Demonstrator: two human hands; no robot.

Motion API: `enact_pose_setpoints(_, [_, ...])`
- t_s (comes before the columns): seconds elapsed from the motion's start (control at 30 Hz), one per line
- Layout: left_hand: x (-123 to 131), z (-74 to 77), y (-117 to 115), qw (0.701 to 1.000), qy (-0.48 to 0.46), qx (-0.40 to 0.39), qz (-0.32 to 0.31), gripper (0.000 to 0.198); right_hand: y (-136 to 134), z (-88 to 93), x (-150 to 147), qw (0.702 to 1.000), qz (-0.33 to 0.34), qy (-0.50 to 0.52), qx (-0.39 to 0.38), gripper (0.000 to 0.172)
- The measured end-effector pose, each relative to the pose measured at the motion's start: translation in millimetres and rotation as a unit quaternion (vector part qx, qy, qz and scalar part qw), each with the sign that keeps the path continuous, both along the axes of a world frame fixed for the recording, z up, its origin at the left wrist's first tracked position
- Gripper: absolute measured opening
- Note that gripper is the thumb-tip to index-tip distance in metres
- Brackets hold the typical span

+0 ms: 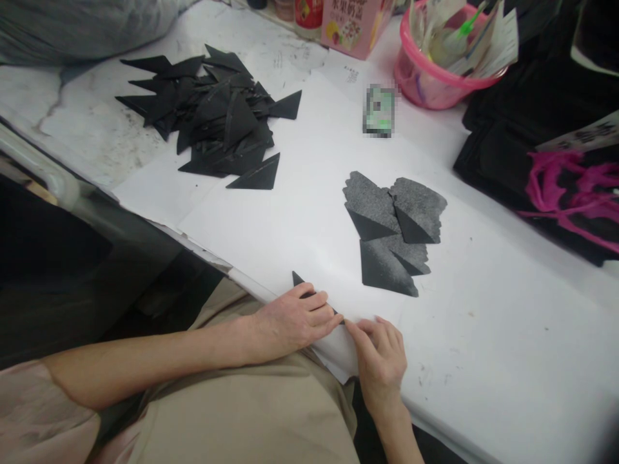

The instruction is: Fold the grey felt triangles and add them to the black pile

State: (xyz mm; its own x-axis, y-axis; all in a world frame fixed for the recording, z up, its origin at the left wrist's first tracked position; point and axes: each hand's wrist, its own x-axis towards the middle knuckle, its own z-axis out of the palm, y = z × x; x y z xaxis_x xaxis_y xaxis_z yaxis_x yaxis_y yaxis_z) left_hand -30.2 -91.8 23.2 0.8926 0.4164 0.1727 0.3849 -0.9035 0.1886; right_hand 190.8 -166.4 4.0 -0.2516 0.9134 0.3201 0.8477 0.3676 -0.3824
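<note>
A dark triangular piece of sheet material lies at the table's front edge, mostly covered by fingers. My left hand is closed over it, fingers bent and pressing along its length. At the piece's right end, my right hand pinches the corner between thumb and finger, with the other fingers curled. Just beyond my hands, several grey, speckled pieces with ragged edges lie overlapped with smooth black corners. Farther back on the left is a loose heap of black triangular pieces.
White paper covers the tabletop. At the back stand a pink basket with packets and a green-tipped bottle, a pink box and a red-labelled container. On the right lies a black stack with magenta ties.
</note>
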Motion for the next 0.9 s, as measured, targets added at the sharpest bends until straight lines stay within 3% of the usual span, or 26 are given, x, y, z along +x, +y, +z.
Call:
enact_pose_setpoints(0.57, [0.3,1.8,-3.2,1.000,-0.013,0.022,0.001,0.032,-9.1,2.3,-1.8,0.999,-0.030,0.021,-0.040,0.037])
enact_pose_setpoints(0.9, [-16.7,-10.1,-5.5,0.996,-0.071,0.030,0.034,0.027,0.4,-0.2,-12.2,0.996,-0.006,-0.093,-0.001,0.036])
